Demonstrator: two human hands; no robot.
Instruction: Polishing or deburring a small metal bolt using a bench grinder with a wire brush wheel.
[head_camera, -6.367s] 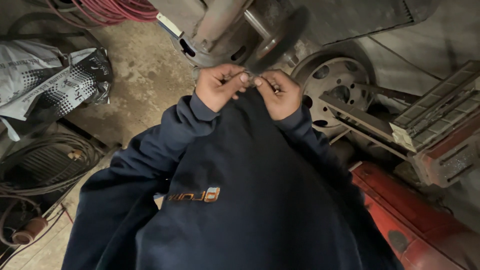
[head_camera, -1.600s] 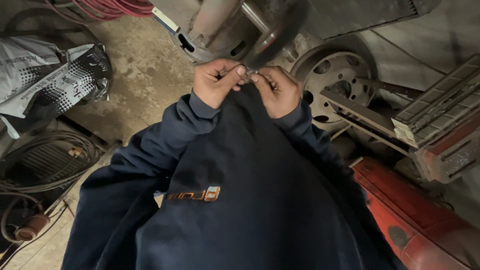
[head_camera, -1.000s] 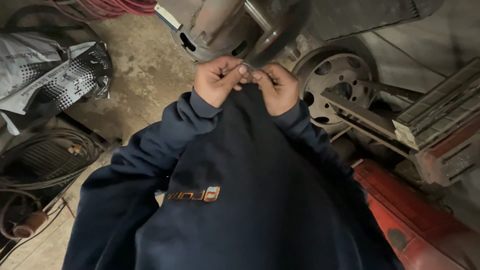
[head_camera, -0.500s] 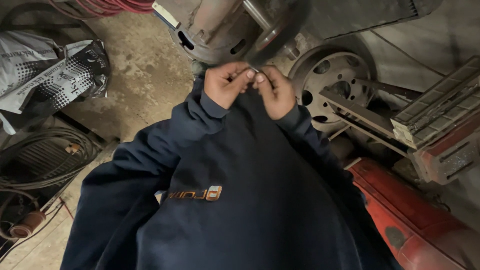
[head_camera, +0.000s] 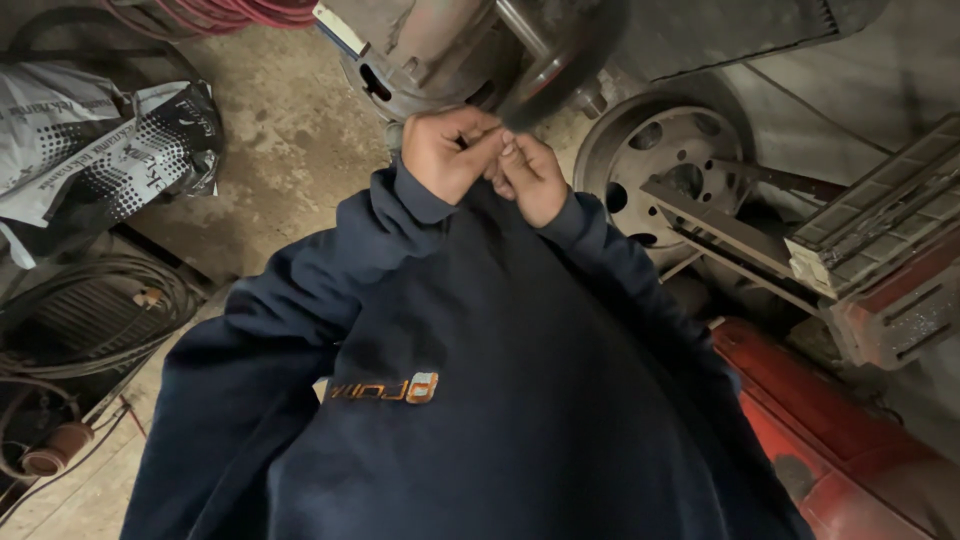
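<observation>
Two hands meet, fingertips pinched together, just below a grey motor housing.

Head view: left hand (head_camera: 447, 152) and right hand (head_camera: 530, 177) are curled nearly shut and touch each other at the fingertips; whatever small thing they pinch is too small to make out. Both sit against the near edge of the motor housing (head_camera: 430, 50), under a dark blurred bar (head_camera: 560, 55). A steel wheel rim (head_camera: 655, 160) lies to the right, coiled cable (head_camera: 90, 310) near left. It looks like fine fingertip work, calling for a steady grip.
</observation>
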